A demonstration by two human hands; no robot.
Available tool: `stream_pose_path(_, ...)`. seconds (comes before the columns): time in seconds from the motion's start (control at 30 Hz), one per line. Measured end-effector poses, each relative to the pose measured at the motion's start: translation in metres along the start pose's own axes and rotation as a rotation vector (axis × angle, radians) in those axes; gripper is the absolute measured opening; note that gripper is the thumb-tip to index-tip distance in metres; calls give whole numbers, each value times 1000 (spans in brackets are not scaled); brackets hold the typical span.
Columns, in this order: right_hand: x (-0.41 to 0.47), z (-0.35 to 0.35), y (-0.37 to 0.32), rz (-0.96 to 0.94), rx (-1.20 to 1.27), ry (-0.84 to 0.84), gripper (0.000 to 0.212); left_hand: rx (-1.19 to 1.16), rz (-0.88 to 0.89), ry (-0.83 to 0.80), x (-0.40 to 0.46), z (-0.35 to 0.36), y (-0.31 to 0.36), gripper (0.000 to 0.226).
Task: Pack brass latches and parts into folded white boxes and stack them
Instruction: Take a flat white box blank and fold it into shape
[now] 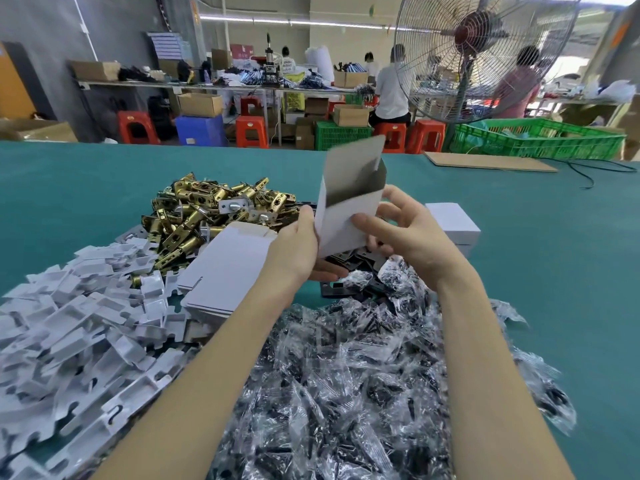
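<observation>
Green felt table (519, 237): my left hand (298, 244) and right hand (408, 233) grip an open white box (346, 216). Folding now; next, I'd add a brass latch (194, 216).

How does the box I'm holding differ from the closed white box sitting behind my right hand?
The held box is open, top flap up, grey inside showing; the closed box is shut. The held box is upright between the left hand and right hand; the closed box rests on the table. Both are white.

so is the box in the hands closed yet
No, the box is still open: its top flap stands up, showing the grey inside. Both hands hold it.
</observation>
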State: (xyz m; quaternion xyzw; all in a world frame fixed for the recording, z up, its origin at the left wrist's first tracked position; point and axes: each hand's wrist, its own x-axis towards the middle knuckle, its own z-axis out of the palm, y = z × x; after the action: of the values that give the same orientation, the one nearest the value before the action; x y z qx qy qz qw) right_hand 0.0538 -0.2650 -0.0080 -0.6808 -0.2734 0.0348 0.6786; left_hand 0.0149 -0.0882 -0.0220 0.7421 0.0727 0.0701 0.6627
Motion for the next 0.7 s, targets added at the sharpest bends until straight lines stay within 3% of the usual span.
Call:
stream_pose_path(0.13,-1,-6,10,75,-77,124,22,21,89,-28,-1,15,-5,67)
stream_pose_path(0.27,-3,-11,15,170,-167,71,24,-167,189,-26,-4,28,-20,54)
stream_pose_path(0.4,-4,-6,19,259,-225,14,28,-187,98,61,0,24,-38,44)
stream_pose_path(0.53,-5,-2,25,318,-310,23,25,-239,-88,28,3,19,-46,40)
stream_pose_path(0.7,3,4,26,343,-288,155,36,-248,114,97,1,21,-48,26)
